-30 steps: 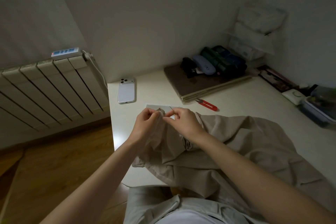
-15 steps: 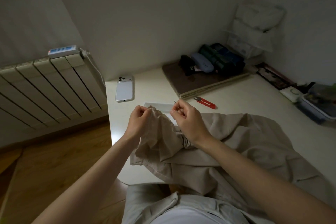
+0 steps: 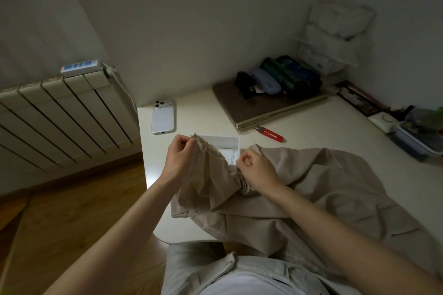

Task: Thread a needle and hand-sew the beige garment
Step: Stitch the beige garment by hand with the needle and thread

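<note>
The beige garment (image 3: 299, 189) lies crumpled across the white table (image 3: 311, 132) and over its front edge. My left hand (image 3: 179, 158) pinches a raised corner of the garment near its top edge. My right hand (image 3: 256, 167) is curled a hand's width to the right and pinches something too small to make out, probably the needle. A thin pale thread (image 3: 213, 153) runs slack from the pinched corner toward my right hand. The needle itself is not visible.
A white paper card (image 3: 223, 142) lies under the cloth corner. Red thread snips (image 3: 271, 134) lie beyond it. A white phone (image 3: 163, 116) rests face down at the table's left. A brown board (image 3: 259, 108) carries pouches; a plastic box (image 3: 417, 136) sits right. A radiator (image 3: 60, 115) stands left.
My hands have drawn apart: the right one moved right and down from the cloth corner, pulling thread out between them. The left hand kept its pinch on the corner.
</note>
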A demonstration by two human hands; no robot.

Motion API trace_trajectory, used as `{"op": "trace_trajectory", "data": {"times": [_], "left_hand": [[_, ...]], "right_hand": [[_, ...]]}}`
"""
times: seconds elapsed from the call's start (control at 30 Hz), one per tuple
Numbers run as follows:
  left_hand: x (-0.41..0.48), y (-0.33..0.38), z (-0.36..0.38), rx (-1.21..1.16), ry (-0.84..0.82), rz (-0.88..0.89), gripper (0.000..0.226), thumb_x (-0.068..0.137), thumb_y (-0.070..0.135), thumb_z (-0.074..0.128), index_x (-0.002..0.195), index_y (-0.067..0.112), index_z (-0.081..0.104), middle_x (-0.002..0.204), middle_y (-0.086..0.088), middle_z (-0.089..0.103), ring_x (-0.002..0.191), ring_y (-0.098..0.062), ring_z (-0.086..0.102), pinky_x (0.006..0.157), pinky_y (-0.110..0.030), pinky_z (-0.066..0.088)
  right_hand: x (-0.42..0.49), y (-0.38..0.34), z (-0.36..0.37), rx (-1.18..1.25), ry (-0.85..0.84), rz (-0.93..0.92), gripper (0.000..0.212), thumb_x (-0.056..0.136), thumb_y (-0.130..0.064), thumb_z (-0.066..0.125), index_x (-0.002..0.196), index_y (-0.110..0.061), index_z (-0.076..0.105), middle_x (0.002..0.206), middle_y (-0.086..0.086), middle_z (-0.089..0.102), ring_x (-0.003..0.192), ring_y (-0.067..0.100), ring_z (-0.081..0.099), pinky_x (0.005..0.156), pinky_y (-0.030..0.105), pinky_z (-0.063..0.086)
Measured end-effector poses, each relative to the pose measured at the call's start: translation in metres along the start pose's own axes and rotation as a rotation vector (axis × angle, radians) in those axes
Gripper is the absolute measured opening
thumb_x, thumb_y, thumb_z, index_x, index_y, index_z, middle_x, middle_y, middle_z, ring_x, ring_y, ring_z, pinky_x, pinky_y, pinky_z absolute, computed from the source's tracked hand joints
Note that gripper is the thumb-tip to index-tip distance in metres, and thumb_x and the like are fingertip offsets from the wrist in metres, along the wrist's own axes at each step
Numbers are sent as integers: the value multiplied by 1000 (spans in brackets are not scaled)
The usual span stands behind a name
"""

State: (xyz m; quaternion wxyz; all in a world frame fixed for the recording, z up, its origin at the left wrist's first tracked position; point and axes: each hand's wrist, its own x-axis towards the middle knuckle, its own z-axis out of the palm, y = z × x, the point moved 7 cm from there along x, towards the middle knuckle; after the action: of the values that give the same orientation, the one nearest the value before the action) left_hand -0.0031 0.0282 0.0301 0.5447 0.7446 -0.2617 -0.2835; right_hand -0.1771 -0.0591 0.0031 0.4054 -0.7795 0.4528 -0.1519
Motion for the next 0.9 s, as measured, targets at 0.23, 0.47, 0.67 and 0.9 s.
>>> {"op": "trace_trajectory", "data": {"times": [0.23,0.47,0.67,0.9], "left_hand": [[-7,1,7,1,-64,49,12,97,18,51,91,12,59,82,0,58,77,-10,53,64,-16,42],[-14,10,10,-16,-99,148,8,95,11,55,93,8,61,82,-2,61,73,-6,57,63,-13,49],[-16,10,10,-11,-94,152,8,94,12,56,96,5,60,81,-2,61,72,-6,57,63,-14,49],[-19,12,12,3,-119,170,6,94,11,57,96,6,60,81,-3,59,72,-10,55,58,-12,46]], "right_hand": [[1,-35,-16,7,122,-141,31,102,-10,29,117,-11,56,114,3,54,107,16,52,95,34,46],[-9,-59,-9,55,63,-298,14,99,-12,46,103,-11,59,85,1,66,65,0,54,59,6,42],[-9,-58,-5,66,49,-283,6,98,-16,50,95,-14,55,78,-3,66,73,6,61,66,9,44],[-7,-57,-2,47,43,-264,7,98,-19,50,97,-14,55,76,-2,64,68,5,60,60,7,45]]}}
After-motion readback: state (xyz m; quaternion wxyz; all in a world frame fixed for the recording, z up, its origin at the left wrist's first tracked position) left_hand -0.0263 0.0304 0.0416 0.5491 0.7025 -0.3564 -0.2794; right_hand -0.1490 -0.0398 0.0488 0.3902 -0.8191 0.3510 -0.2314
